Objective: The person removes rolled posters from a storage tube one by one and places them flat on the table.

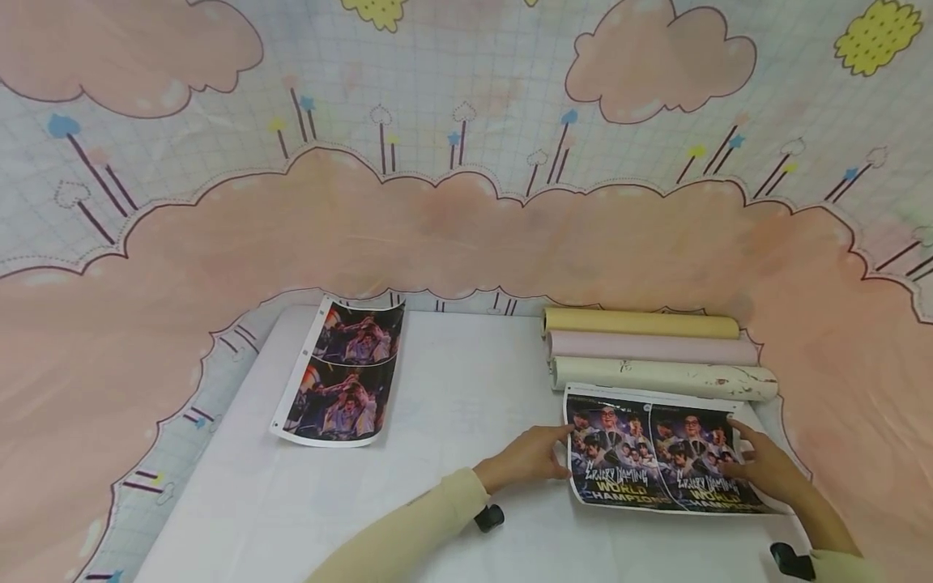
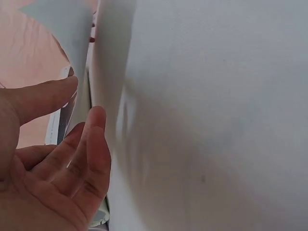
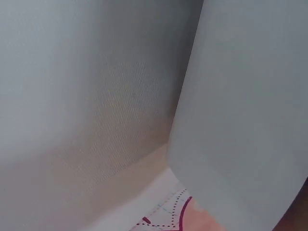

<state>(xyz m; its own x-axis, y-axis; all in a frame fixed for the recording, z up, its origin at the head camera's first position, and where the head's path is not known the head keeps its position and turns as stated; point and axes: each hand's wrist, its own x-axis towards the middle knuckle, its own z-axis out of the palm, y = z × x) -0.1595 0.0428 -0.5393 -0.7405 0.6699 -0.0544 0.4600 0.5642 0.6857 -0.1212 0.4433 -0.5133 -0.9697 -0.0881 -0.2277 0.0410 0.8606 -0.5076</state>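
Observation:
A printed poster sheet point(image 1: 619, 453) with two matching "World Champions" group pictures is held at the right side of the table, in front of the rolls. My left hand point(image 1: 528, 457) pinches its left edge between thumb and fingers. At the right edge my right hand point(image 1: 773, 461) grips the sheet, thumb over the printed face. In the left wrist view, the left hand point(image 2: 57, 159) has its thumb at the curved edge of the sheet point(image 2: 72, 33). The right wrist view shows the sheet's white back point(image 3: 236, 96) raised over the table; the right hand's fingers are hidden there.
Another printed sheet point(image 1: 350, 372), with two stage pictures, lies at the left of the white table point(image 1: 466, 405). Three rolls lie side by side at the back right: yellow point(image 1: 641, 322), pink point(image 1: 652, 348) and cream point(image 1: 663, 378). A patterned curtain point(image 1: 452, 227) hangs behind.

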